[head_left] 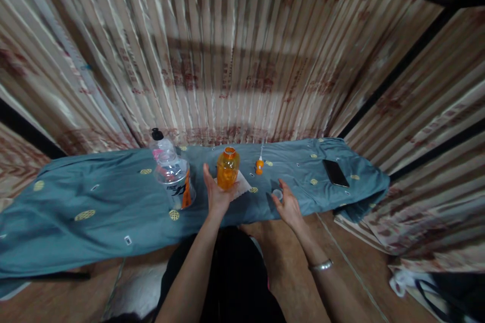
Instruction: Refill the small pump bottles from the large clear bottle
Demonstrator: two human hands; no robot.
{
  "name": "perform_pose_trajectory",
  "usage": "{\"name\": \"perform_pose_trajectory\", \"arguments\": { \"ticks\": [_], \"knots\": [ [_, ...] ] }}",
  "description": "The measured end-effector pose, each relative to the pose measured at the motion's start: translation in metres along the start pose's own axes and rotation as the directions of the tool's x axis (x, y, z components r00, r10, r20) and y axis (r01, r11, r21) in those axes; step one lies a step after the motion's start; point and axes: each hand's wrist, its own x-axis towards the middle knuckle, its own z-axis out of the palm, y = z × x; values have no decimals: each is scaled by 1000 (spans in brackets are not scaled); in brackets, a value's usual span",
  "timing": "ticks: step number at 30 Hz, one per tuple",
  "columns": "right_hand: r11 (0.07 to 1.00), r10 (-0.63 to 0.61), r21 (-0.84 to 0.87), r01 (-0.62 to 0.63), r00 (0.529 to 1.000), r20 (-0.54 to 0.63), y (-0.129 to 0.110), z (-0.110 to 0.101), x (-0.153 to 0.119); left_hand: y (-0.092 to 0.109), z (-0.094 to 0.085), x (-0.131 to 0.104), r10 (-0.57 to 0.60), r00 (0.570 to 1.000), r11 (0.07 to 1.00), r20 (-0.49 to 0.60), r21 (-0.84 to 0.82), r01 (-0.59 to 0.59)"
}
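An orange translucent bottle (228, 170) without a lid stands upright over a white cloth or tissue (242, 187). My left hand (219, 196) is at its lower side, fingers apart, with the thumb side near the base. Around a small clear cap (278, 194), my right hand (288, 204) has its thumb and fingers spread; whether they touch the cap is hard to tell. An orange pump or nozzle top (259, 166) with a pale thin tube lies between the hands, farther back.
A large clear bottle (176, 186) with an orange and black label stands left, a black-capped clear bottle (158, 141) behind it. A dark phone (335, 173) lies at the right on the teal cloth (109, 197). Pleated curtains (235, 60) hang behind; dark bars flank the table.
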Motion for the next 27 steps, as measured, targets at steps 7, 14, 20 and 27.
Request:
{"name": "perform_pose_trajectory", "arguments": {
  "ticks": [7, 14, 20, 27],
  "knots": [
    [912, -61, -361, 192, 937, 344, -16, 14, 111, -15, -9, 5, -84, 994, 995, 69, 56, 80],
    [908, -106, -308, 285, 866, 488, -40, 29, 148, -33, -16, 9, -71, 991, 989, 114, 140, 54],
    [945, -198, -174, 276, 909, 366, -53, 0, 139, -46, -22, 14, -3, 979, 961, 206, 270, -54],
    [911, -158, 349, 219, 968, -194, -70, -109, 100, -60, -24, 17, 89, 957, 928, 277, 325, -181]
  ]
}}
